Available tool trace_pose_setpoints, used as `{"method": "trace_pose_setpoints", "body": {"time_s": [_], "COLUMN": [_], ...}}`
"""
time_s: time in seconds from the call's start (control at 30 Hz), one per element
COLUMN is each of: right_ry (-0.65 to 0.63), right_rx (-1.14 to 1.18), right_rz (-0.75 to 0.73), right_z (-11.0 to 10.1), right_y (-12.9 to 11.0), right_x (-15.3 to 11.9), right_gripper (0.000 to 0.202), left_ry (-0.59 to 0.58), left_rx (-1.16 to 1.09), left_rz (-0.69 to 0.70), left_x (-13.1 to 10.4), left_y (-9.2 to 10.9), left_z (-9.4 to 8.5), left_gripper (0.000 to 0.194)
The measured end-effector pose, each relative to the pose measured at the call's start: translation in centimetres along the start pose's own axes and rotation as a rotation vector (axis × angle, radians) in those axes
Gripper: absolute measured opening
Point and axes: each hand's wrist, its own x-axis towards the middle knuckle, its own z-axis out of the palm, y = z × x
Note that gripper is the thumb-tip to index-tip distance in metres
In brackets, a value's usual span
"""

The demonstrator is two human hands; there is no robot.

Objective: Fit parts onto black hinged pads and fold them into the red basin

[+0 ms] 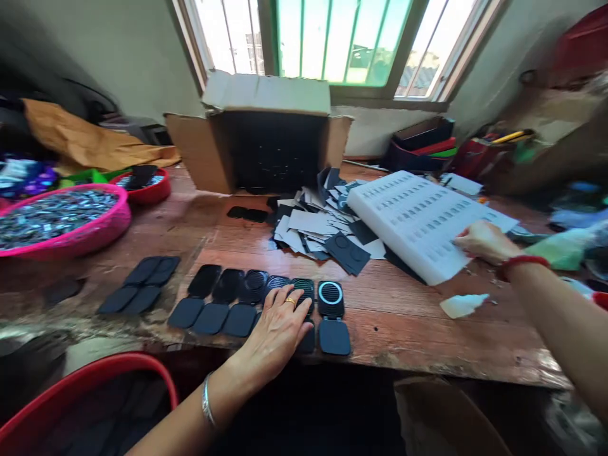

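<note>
My left hand lies with fingers stretched over a row of black hinged square cases near the table's front edge, touching some at the row's right part. The cases lie unfolded, ribbed halves behind and smooth halves in front. A white ring sits in the rightmost case. My right hand is at the right part of a white foam tray with rows of slots. Its fingers are closed in a pinch over the slots; whatever they hold is hidden. Small pieces stand in many slots.
Paper and black card scraps are heaped beside the tray, before an open cardboard box. On the left stand a pink basket of small metallic parts and more black cases. A red tub sits below the table edge.
</note>
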Motion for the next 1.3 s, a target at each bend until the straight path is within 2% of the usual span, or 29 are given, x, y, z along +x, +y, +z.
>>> {"method": "trace_pose_setpoints", "body": {"time_s": [0.07,0.1,0.17,0.23,0.37,0.47,0.57,0.7,0.77,0.83,0.93,1.03,1.17,1.3], "right_ry": [-0.108,-0.142,-0.145,-0.101,0.055,0.068,-0.033,-0.384,-0.61,-0.714,-0.75,-0.761,-0.732,-0.665], "right_rx": [-0.11,-0.164,-0.244,-0.304,-0.407,-0.262,-0.03,0.249,0.551,0.689,0.693,0.668,0.572,0.422], "right_rz": [0.106,0.141,0.158,0.149,0.132,0.003,-0.103,-0.201,-0.15,-0.099,-0.071,-0.055,-0.082,-0.17], "right_z": [0.0,-0.1,-0.3,-0.9,-2.0,-1.6,0.7,6.0,8.7,11.0,13.5,15.0,16.0,16.4], "right_y": [0.0,0.0,-0.4,-1.2,-5.1,-9.5,-13.7,-17.8,-19.1,-20.1,-20.7,-20.9,-20.7,-20.6], "right_x": [1.1,1.6,2.1,2.2,0.8,-1.1,-3.7,-7.7,-9.3,-10.5,-11.2,-11.3,-11.1,-11.0], "right_gripper": [0.016,0.021,0.037,0.04,0.036,0.028,0.01,0.009,0.006,0.007,0.009,0.008,0.008,0.01], "left_ry": [0.033,0.053,0.088,0.108,0.072,0.05,0.025,-0.023,-0.042,-0.053,-0.061,-0.077,-0.079,-0.08], "left_rx": [-0.02,-0.029,-0.042,-0.051,-0.066,-0.058,-0.049,-0.035,-0.024,-0.009,0.0,-0.009,0.0,0.003], "left_rz": [-0.065,-0.096,-0.144,-0.168,-0.167,-0.149,-0.126,-0.125,-0.13,-0.13,-0.126,-0.119,-0.119,-0.113], "left_x": [-0.9,-1.3,-2.2,-2.7,-2.8,-2.5,-2.5,-2.6,-2.6,-2.5,-2.4,-2.3,-2.4,-2.3], "left_y": [-0.6,-0.9,-1.4,-1.5,-1.3,-1.1,-1.0,-1.0,-0.9,-0.7,-0.7,-0.8,-0.8,-0.7], "left_z": [-0.7,-0.8,-0.8,-0.6,0.0,0.6,1.2,1.6,1.5,1.2,0.9,0.8,0.8,0.7], "left_gripper": [0.03,0.028,0.024,0.022,0.026,0.033,0.039,0.047,0.048,0.049,0.048,0.047,0.048,0.051]}}
